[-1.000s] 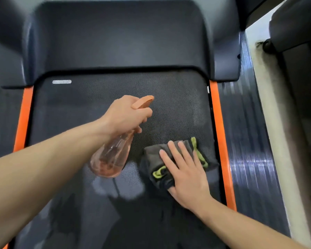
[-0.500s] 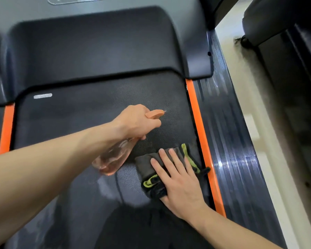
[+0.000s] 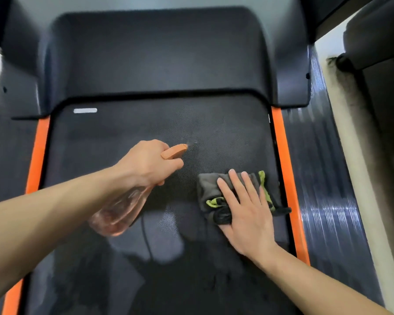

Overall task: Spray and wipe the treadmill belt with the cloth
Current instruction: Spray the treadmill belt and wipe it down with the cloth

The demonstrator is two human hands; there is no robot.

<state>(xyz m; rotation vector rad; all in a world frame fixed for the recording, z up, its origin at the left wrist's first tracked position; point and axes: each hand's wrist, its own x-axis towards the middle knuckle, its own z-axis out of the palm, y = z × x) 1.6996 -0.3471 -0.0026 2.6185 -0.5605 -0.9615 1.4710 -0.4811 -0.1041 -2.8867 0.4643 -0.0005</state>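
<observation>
— What's on the treadmill belt (image 3: 114,137)?
— Left hand (image 3: 149,163) grips a tilted spray bottle (image 3: 121,209), nozzle aimed far-right. Right hand (image 3: 248,214) lies flat, fingers spread, pressing the grey cloth (image 3: 208,189) near the right orange rail (image 3: 284,164).

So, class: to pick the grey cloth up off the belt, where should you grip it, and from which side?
Pinch the cloth at its bunched near-left corner, coming from the left: the right hand lies flat over its right part, and the orange rail crowds that side.
</observation>
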